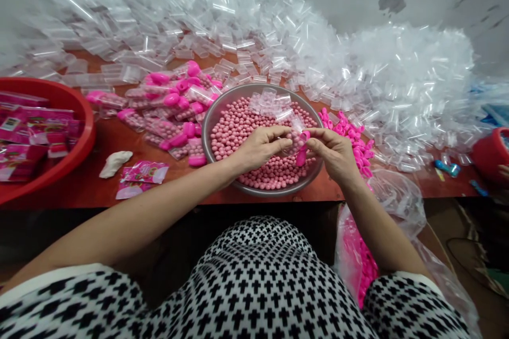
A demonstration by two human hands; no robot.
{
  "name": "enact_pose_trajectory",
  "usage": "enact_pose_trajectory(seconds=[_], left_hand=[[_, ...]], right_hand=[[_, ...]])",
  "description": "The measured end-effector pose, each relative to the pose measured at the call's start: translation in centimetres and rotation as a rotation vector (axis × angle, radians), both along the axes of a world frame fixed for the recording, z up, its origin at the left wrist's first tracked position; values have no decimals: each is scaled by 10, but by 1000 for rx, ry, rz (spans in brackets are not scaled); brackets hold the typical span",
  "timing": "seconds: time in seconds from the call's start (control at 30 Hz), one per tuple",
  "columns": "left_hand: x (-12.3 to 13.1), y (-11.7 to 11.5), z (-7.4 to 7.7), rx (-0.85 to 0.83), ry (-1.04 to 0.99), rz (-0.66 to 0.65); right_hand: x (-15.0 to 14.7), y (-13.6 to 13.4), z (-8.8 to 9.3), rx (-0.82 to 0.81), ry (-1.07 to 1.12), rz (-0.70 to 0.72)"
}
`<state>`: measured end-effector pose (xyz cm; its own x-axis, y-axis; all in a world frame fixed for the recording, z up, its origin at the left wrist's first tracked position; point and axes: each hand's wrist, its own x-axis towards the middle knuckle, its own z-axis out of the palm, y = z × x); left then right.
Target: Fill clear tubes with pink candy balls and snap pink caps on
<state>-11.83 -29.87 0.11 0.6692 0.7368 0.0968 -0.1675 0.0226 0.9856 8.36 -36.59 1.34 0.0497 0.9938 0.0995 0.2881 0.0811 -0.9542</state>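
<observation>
Over a grey bowl [207,156] of round pink candies [238,137], my two hands meet. My left hand [264,144] is closed around a clear plastic tube [295,141] with pink candies in it. Pinched in my right hand [330,149] is a bright pink cap [303,151] with a flat tab, held against the tube's end. Whether the cap is seated on the tube I cannot tell. Several clear empty tubes [270,103] lie on the candies at the bowl's far side.
Filled, pink-capped tubes [170,106] are heaped left of the bowl. Loose pink caps [353,140] lie to its right. Clear tubes [254,26] pile high along the back. A red basin [89,132] of pink packets stands at far left; a plastic bag [397,196] hangs at the right edge.
</observation>
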Motion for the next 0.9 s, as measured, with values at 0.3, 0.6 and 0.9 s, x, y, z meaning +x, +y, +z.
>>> enact_pose_trajectory(seconds=[0.3,0.6,0.9], left_hand=[[0,-6,-1,306,107,79],[-5,-11,2,525,158,156],[-7,-16,-3,747,197,173]], right_hand=[[7,1,17,315,-404,-43],[-6,1,22,483,-616,123],[-8,-17,19,662,-757,169]])
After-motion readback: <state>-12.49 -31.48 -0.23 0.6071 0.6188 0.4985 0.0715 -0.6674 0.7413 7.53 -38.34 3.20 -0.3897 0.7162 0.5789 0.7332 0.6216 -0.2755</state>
